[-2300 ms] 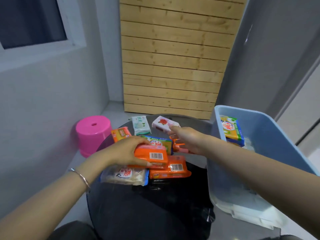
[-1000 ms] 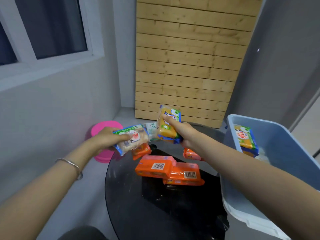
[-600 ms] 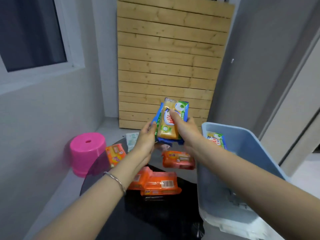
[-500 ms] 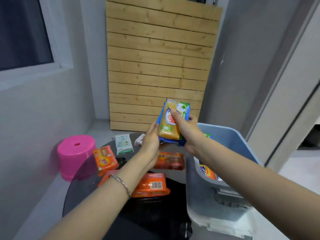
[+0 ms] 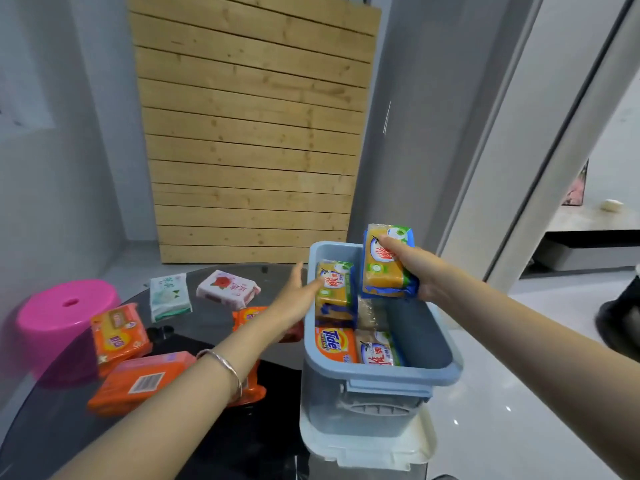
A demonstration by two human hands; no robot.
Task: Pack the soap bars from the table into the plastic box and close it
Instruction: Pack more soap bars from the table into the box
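Observation:
My right hand (image 5: 414,268) grips a stack of yellow-and-blue soap packs (image 5: 386,268) above the far end of the open blue plastic box (image 5: 426,337). Inside the box stand another yellow pack (image 5: 334,287), a Tide bar (image 5: 334,344) and a further pack (image 5: 375,349). My left hand (image 5: 294,299) is open, fingers spread, beside the box's left wall. On the dark round table (image 5: 214,427) lie orange packs (image 5: 138,381), an orange-yellow pack (image 5: 117,332), a green-white pack (image 5: 169,296) and a pink-white pack (image 5: 227,289). Another orange pack (image 5: 246,315) is partly hidden by my left arm.
A pink stool (image 5: 59,317) stands left of the table. A wooden slat panel (image 5: 249,140) leans on the wall behind. A white lid (image 5: 367,448) lies under the box. At the right, a doorway opens to a lighter floor (image 5: 526,410).
The right hand carried the yellow-blue packs from above the table over to the box. The left hand let go of them and now hangs open by the box wall. The view turned right.

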